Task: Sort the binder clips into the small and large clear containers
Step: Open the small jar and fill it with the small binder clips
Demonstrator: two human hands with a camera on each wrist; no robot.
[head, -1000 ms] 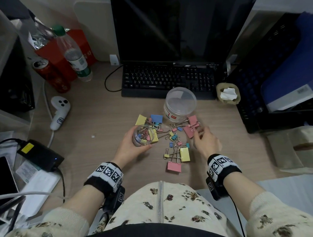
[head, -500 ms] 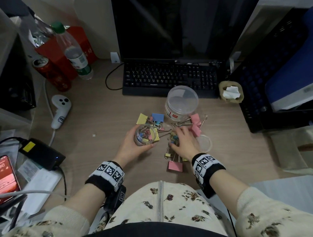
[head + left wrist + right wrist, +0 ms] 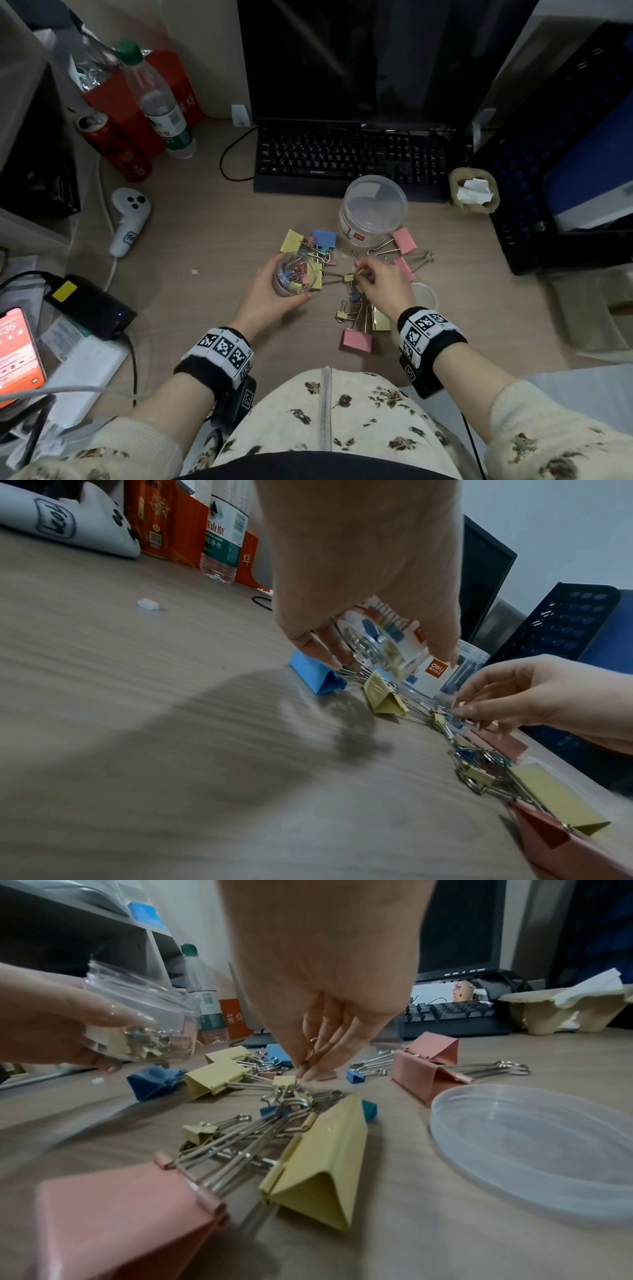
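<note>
Your right hand point(image 3: 383, 284) has moved left into the pile, fingers point(image 3: 310, 1066) now pinching a small clip point(image 3: 306, 1063) bound for the small container point(image 3: 291, 278) gripped by your left hand point(image 3: 274, 301).

pink, yellow, blue binder clips point(image 3: 357, 340), floral sleeves point(image 3: 534, 442)

Table: a light wood desk point(image 3: 191, 222).
Middle: a heap of binder clips point(image 3: 356, 301) lies on the wood, big ones and tiny ones, in pink, yellow and blue.
Behind the heap: a big clear tub point(image 3: 371, 212) stands just by the clips.
Right of the heap: a clear round lid point(image 3: 534, 1148) lies flat.
Back: a black keyboard point(image 3: 349, 161) with a screen behind it.
Back left: a water bottle point(image 3: 161, 109) and a red can point(image 3: 113, 144) stand up.
Left: a white controller point(image 3: 128, 219), a black power brick point(image 3: 92, 305) and a phone point(image 3: 17, 353).
Back right: a brown paper cup holder point(image 3: 474, 192) with a tissue in it.
</note>
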